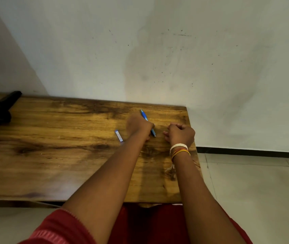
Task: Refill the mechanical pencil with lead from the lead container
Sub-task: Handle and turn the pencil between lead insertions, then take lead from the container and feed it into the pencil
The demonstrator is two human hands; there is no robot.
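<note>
A person seated at a wooden table grips a blue mechanical pencil in the left hand, fingers clamped around its barrel, angling it away so one end faces the right hand. That hand's fingers are pinched together, apparently on a thin lead, poised just beside the pencil, likely to feed it in. The lead container lies flat on the table just left of the left hand, set aside within easy reach.

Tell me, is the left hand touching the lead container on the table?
Apart. The head view shows bare wood between the left hand and the lead container.
</note>
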